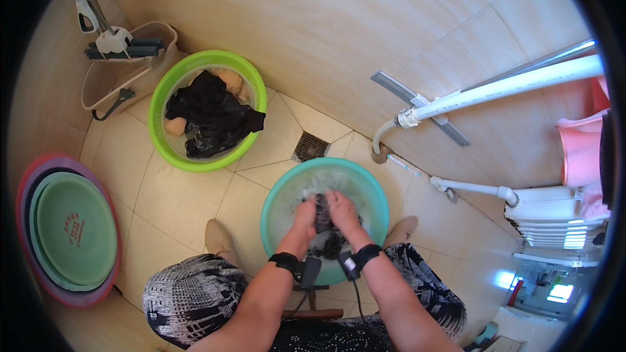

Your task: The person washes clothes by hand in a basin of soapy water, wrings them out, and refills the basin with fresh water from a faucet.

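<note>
Between my knees stands a turquoise plastic basin [270, 205] of cloudy water with white suds [318, 179]. Over its middle, my left hand [305, 213] and my right hand [343, 211] grip a wet dark cloth [322, 216] from either side, the hands a short way apart. The fingers of both curl round the fabric, partly hiding it. More dark, bunched fabric [334, 243] lies in the water just below my hands; whether it is the same piece I cannot tell. Each wrist wears a black strap with a small cabled box.
A lime-green basin [157, 127] at upper left holds a black garment [210, 107] and beige cloth [227, 80]. Behind it are a mop bucket [142, 78] and mop. Nested basins [73, 254] lean at far left. A floor drain [311, 145], white pipe [508, 80] and radiator [552, 225] lie beyond and right.
</note>
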Demonstrator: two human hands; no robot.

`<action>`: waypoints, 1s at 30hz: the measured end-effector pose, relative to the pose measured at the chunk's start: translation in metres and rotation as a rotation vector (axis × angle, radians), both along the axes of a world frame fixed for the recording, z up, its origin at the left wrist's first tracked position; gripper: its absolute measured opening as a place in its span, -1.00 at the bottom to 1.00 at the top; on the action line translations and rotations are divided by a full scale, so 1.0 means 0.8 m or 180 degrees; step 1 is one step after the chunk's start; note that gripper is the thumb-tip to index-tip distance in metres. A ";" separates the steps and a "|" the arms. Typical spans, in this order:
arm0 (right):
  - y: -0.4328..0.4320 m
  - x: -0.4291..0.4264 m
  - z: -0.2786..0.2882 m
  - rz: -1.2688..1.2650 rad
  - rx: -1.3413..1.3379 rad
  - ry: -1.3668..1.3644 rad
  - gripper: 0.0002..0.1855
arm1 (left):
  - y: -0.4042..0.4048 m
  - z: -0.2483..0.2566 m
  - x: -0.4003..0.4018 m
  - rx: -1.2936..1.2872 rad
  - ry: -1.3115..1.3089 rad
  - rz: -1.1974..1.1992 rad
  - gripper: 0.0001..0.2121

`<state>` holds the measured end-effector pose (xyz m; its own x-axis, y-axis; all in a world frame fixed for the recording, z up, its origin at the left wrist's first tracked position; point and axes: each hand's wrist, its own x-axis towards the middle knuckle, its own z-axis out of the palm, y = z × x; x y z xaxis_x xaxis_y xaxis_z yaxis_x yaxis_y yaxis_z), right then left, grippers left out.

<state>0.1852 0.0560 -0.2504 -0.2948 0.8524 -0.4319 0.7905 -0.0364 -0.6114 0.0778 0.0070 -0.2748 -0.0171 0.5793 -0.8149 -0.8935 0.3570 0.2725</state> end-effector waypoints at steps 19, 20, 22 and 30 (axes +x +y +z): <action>0.006 0.043 -0.030 -0.1275 -0.1243 0.1214 -0.25 | 0.004 0.003 -0.034 -0.0178 0.0081 0.0305 -0.42; 0.005 0.031 -0.005 -0.1012 -0.1756 0.1715 -0.30 | 0.007 0.014 -0.034 -0.0239 -0.0372 0.0504 -0.42; 0.004 0.009 0.043 -0.0115 -0.2198 0.2019 -0.37 | 0.005 0.008 -0.039 0.0166 -0.0532 0.0630 -0.44; -0.024 -0.021 0.061 0.0552 -0.1197 0.1221 -0.61 | -0.015 -0.025 -0.008 0.0027 -0.0016 0.0309 -0.66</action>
